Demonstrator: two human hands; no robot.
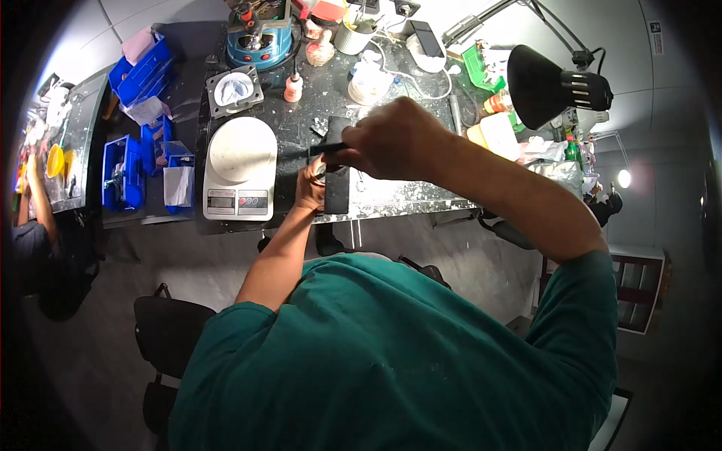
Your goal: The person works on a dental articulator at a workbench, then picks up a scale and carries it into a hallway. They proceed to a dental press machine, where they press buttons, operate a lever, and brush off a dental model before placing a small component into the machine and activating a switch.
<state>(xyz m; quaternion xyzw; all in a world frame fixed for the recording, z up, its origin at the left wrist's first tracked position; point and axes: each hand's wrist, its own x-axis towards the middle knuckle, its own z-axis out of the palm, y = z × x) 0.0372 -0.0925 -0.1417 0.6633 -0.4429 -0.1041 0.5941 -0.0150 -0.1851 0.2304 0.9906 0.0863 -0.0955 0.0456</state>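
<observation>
My right hand point(397, 140) is closed around a slim dark tool point(325, 149) that points left; its kind I cannot make out, and the hand is slightly blurred. Just below it, my left hand point(309, 186) rests by the worktable's front edge, fingers curled around a small, partly shiny piece that is mostly hidden. Beside that hand lies a long flat black slab point(338, 197), set front to back and partly covered by my right hand. To the left stands a white digital scale point(239, 213) with a round off-white plate point(242, 149) on top.
Behind are a metal dish point(234, 92), a blue machine point(259, 51), a small pinkish bottle point(293, 89) and a white pot point(368, 81). A black lamp point(538, 86) overhangs the right side. Blue bins point(122, 174) stand left. A co-worker's arm point(39, 195) shows at the far-left table.
</observation>
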